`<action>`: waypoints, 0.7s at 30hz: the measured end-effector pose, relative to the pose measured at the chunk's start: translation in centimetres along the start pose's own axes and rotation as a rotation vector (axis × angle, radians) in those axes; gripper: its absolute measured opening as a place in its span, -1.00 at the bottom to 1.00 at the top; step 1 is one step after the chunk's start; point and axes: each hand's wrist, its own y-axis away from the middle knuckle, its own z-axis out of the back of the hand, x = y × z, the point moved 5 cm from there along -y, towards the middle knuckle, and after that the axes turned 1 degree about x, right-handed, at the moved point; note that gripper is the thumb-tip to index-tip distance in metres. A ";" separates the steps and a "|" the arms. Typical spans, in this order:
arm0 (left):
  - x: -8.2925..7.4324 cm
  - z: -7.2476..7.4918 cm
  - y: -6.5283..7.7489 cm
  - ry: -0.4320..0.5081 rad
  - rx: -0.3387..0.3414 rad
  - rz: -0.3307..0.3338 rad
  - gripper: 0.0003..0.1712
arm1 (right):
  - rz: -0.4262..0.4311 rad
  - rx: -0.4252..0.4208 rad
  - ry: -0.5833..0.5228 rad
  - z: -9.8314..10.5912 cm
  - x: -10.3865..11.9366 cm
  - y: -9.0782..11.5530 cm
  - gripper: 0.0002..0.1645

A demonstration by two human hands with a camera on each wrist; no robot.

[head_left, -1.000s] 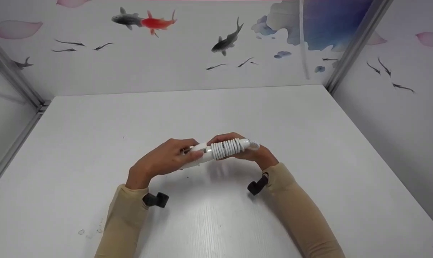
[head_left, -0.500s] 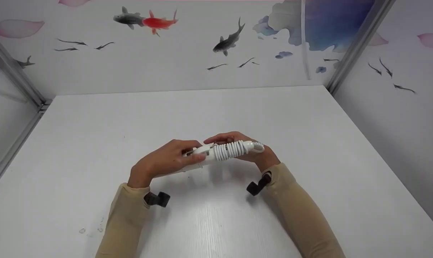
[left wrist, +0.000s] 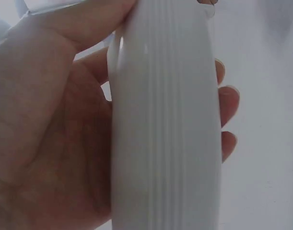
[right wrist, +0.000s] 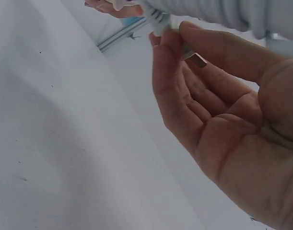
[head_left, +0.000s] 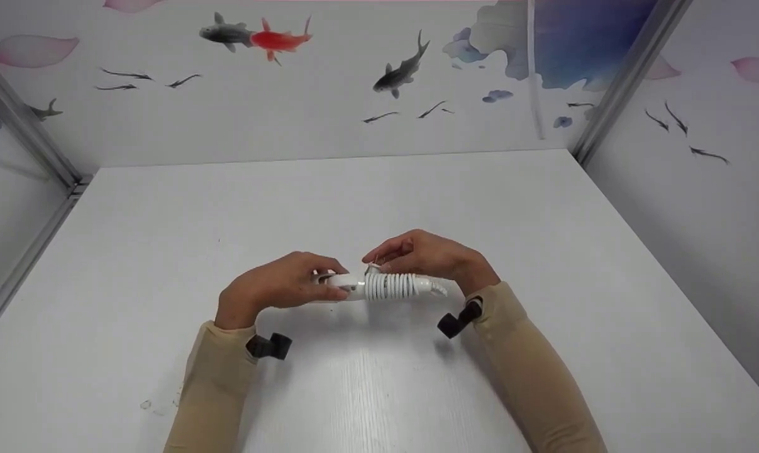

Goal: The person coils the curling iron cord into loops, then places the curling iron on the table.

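Observation:
A white hair straightener [head_left: 348,281] lies lengthwise between my hands, just above the table. My left hand [head_left: 285,280] grips its body, thumb on the near side; in the left wrist view the fingers [left wrist: 228,105] wrap behind the ribbed white shell [left wrist: 165,115]. The white cord [head_left: 392,286] is coiled tightly round the handle, and its spiral sleeve [head_left: 439,289] sticks out at the right end. My right hand [head_left: 439,255] pinches the plug [head_left: 373,268] above the coils. A flat metal prong [right wrist: 198,60] shows between the fingers in the right wrist view.
Under the hands spreads a white table [head_left: 379,377]. Behind it stands a white wall panel [head_left: 329,119] painted with fish, with metal frame posts [head_left: 631,82] at the corners. Black camera mounts [head_left: 270,346] sit on both wrists.
The hair straightener has come down and levelled out, closer to the table. My right hand has shifted from behind the coils to above them and now pinches the plug.

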 end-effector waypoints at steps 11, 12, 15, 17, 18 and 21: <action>0.3 -1.2 -1.3 -0.146 -0.069 0.099 -0.42 | -0.107 -0.176 0.149 -0.2 0.4 -0.2 -0.46; 0.4 -1.3 -1.5 -0.143 -0.078 0.112 -0.39 | -0.111 -0.218 0.174 -0.4 0.5 -0.4 -0.47; 0.7 -1.6 -1.9 -0.129 -0.090 0.135 -0.36 | -0.123 -0.317 0.221 -0.7 0.6 -0.8 -0.50; 1.0 -1.7 -2.1 -0.125 -0.094 0.137 -0.38 | -0.133 -0.362 0.244 -0.8 0.6 -0.9 -0.52; 1.1 -1.8 -2.2 -0.122 -0.096 0.135 -0.39 | -0.138 -0.380 0.250 -0.8 0.5 -1.0 -0.54; 1.3 -1.9 -2.5 -0.113 -0.106 0.124 -0.42 | -0.144 -0.423 0.251 -0.7 0.1 -1.1 -0.60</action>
